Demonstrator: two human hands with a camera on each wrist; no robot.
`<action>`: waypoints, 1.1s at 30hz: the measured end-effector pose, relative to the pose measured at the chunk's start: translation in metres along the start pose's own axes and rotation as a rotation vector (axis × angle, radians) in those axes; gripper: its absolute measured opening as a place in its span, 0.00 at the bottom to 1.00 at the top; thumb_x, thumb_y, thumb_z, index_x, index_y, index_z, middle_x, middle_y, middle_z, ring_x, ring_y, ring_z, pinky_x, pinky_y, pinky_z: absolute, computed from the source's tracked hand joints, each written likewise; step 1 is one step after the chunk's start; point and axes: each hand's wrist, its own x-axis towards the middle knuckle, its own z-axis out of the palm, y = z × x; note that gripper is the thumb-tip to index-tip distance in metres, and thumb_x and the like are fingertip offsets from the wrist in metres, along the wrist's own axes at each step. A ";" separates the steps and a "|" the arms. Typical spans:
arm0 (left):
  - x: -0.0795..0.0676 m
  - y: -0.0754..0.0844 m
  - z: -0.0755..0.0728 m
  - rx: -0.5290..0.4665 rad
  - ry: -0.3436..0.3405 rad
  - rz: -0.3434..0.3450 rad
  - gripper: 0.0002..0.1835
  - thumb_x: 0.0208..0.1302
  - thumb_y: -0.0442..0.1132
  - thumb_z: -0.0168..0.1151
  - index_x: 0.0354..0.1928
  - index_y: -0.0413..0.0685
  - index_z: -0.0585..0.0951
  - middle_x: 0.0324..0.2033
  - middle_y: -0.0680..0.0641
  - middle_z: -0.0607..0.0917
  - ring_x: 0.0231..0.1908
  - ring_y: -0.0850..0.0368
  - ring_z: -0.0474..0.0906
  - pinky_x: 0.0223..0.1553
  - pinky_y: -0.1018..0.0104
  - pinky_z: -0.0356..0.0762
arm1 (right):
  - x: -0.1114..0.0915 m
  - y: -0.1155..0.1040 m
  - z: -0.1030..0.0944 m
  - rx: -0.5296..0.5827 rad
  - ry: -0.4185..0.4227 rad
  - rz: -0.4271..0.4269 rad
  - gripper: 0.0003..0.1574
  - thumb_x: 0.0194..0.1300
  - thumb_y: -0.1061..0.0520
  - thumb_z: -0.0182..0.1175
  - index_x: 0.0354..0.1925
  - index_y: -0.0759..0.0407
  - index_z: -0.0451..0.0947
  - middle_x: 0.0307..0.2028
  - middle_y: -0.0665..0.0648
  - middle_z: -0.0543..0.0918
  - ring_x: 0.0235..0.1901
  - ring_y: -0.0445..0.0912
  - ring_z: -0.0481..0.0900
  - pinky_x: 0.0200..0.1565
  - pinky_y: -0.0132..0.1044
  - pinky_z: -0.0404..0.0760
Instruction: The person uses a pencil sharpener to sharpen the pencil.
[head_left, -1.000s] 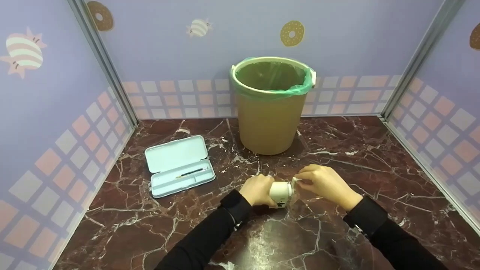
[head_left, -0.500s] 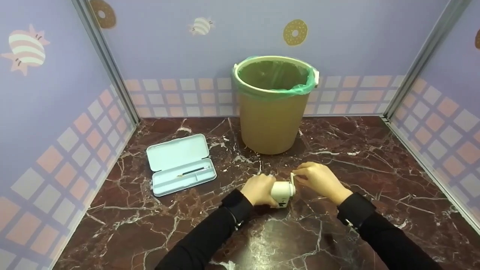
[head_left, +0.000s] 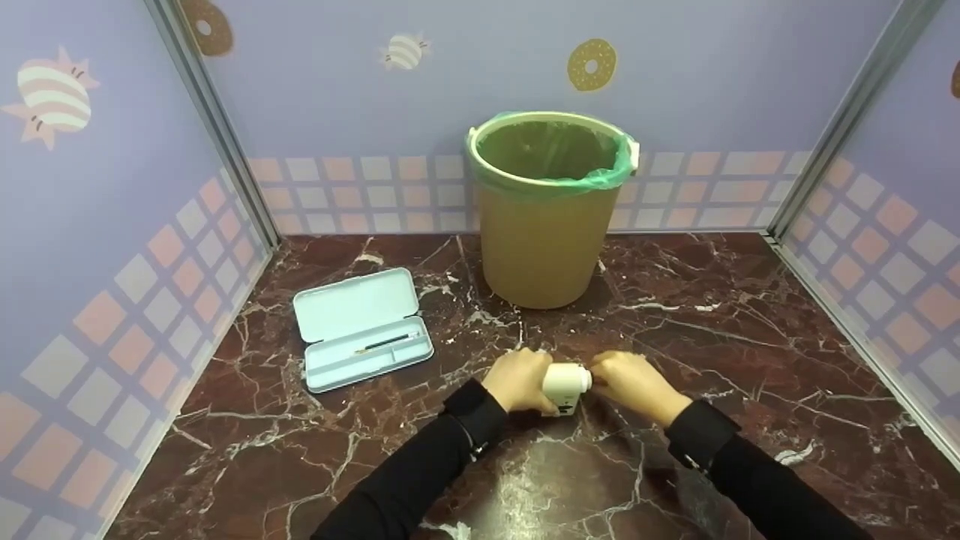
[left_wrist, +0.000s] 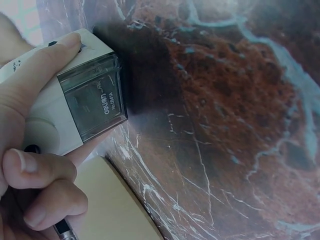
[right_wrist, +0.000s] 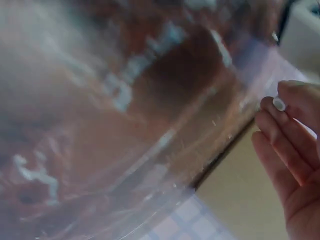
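Left hand (head_left: 516, 379): clamped around the white pencil sharpener (head_left: 564, 384), fingers wrapped over the top and thumb side below; the wrist view shows the smoked shavings drawer (left_wrist: 92, 97) facing outward.
Right hand (head_left: 628, 381): fingers curled together at the right end of the sharpener, pinching a small white knob, judged to be the crank handle (right_wrist: 279, 103); the crank arm itself is hidden.
Pencil: a dark tip with a metal collar (left_wrist: 62, 229) shows below the left fingers in the wrist view; whether it sits in the sharpener cannot be told.
Sharpener position: resting on the near centre of the marble counter (head_left: 720, 300), between both hands, nearer than the bin.
Bin (head_left: 544, 214): tan, with a green liner, upright at the far centre of the counter, well apart from the hands.
Pencil case (head_left: 360, 328): pale blue, lid open, lying at the left; one dark pen or pencil (head_left: 384, 344) lies in its tray.
Step in hand: judged to be cranking, with the body braced.
Next move: calls for firm downward hold by the left hand while the right hand turns the crank evenly.
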 end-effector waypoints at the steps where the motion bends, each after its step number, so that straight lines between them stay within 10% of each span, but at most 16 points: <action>1: 0.000 0.000 0.000 -0.004 -0.002 -0.004 0.27 0.38 0.53 0.85 0.38 0.47 0.85 0.34 0.49 0.90 0.33 0.53 0.86 0.35 0.59 0.85 | -0.002 -0.001 0.001 0.002 -0.005 -0.007 0.09 0.53 0.62 0.74 0.23 0.58 0.82 0.28 0.56 0.87 0.28 0.51 0.84 0.33 0.46 0.85; 33: 0.000 0.002 -0.001 -0.003 -0.021 -0.016 0.27 0.38 0.53 0.85 0.39 0.47 0.85 0.34 0.49 0.90 0.32 0.54 0.85 0.34 0.62 0.85 | -0.028 -0.028 -0.050 0.014 0.145 -0.179 0.11 0.47 0.62 0.77 0.33 0.53 0.89 0.29 0.48 0.88 0.27 0.39 0.84 0.31 0.30 0.83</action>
